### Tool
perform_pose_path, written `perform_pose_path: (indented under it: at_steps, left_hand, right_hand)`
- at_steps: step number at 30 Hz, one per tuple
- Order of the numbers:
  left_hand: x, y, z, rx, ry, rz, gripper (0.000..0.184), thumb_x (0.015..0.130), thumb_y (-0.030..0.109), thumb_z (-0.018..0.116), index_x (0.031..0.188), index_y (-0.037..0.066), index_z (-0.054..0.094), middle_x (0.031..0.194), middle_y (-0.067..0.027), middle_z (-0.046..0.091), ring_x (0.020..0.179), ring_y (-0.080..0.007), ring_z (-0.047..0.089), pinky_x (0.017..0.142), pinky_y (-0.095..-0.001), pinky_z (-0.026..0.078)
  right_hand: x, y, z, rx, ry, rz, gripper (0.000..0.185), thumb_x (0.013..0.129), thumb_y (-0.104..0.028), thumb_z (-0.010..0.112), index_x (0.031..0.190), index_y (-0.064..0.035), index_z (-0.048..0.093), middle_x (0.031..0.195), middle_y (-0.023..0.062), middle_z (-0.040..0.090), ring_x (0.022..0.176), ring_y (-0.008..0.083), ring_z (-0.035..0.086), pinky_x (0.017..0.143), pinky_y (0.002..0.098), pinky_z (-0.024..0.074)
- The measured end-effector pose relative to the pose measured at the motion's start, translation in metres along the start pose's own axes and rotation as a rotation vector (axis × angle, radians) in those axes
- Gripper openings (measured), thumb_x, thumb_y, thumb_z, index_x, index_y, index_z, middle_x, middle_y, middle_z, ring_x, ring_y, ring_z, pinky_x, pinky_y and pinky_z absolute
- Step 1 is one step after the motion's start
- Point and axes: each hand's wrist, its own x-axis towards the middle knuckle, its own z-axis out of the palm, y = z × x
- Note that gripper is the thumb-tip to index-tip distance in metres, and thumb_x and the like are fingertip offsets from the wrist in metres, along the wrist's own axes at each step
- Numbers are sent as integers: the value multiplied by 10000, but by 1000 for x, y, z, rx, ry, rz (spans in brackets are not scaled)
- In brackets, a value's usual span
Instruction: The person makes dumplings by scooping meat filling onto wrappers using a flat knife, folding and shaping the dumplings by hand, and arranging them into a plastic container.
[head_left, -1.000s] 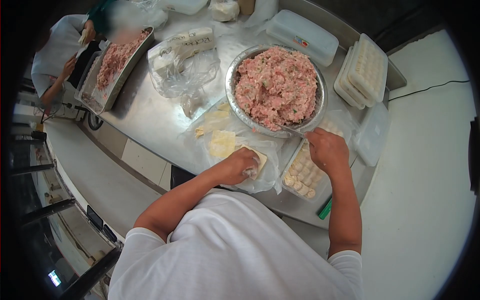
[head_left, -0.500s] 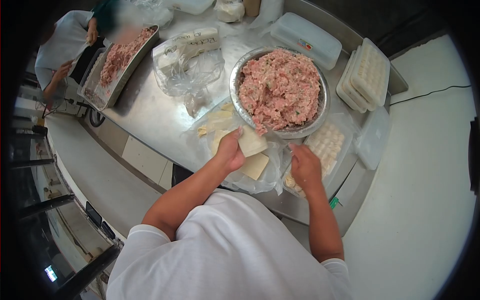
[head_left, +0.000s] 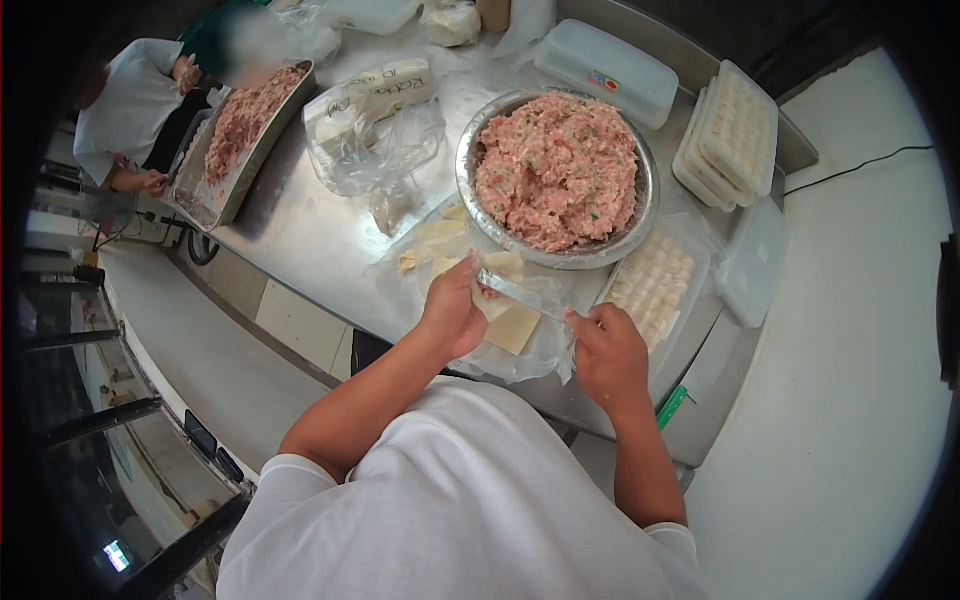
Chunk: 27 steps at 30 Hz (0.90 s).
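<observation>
My left hand (head_left: 453, 312) is closed on a thin pale dough wrapper (head_left: 505, 264), with a little meat filling on it. My right hand (head_left: 608, 355) grips a flat metal spreading knife (head_left: 520, 292), its blade tip against the wrapper by my left fingers. Beneath them, more square wrappers (head_left: 512, 329) lie on a clear plastic bag (head_left: 535, 362). Just beyond stands a metal bowl (head_left: 467, 190) heaped with pink minced meat (head_left: 560, 170) flecked with green. Beside my right hand, a plastic tray (head_left: 692, 297) contains rows of small wrapped dumplings (head_left: 655, 280).
Stacked dumpling containers (head_left: 735, 135) and a lidded plastic box (head_left: 610, 75) stand at the back right. A loose lid (head_left: 752, 265) lies by the wall. A bagged wrapper pack (head_left: 370, 120) is left of the bowl. Another person (head_left: 140, 105) stands beside a metal meat tray (head_left: 245, 190).
My right hand has turned, and the knife now shows clearly across the wrapper. Meat that hung at the bowl's near rim is gone from there. The other person's hands have moved.
</observation>
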Motion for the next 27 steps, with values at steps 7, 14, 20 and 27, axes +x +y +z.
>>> perform_pose_path:
  at_steps: [7,14,20,27]
  left_hand:
    - [36,3,-56,-321,-407,66,425,1097,320,371,1248,-38,542,1076,-104,623,935,-199,585,921,-362,496]
    - [-15,21,25,-103,-85,90,482,1100,338,333,1350,-47,480,1324,-164,578,1236,-272,567,1124,-422,425]
    - [-51,55,36,-271,-517,104,510,1081,396,366,1447,44,418,1384,-129,554,1253,-246,567,1114,-408,441]
    - [-32,40,26,956,-339,435,364,869,55,699,1213,61,580,1140,-86,684,1035,-271,680,881,-393,533]
  right_hand:
    - [-1,-3,-11,-118,-12,-32,293,787,6,661,1047,-95,752,863,101,574,796,283,592,675,394,501]
    - [13,1,11,-203,77,-144,329,770,14,658,1059,-107,759,884,98,578,783,264,582,680,377,507]
    - [18,-15,-20,88,116,-49,328,769,18,654,1062,-92,754,868,97,580,779,271,596,674,375,505]
    - [9,-19,-42,46,41,-27,300,787,14,655,1052,-90,752,859,95,574,754,265,604,638,373,504]
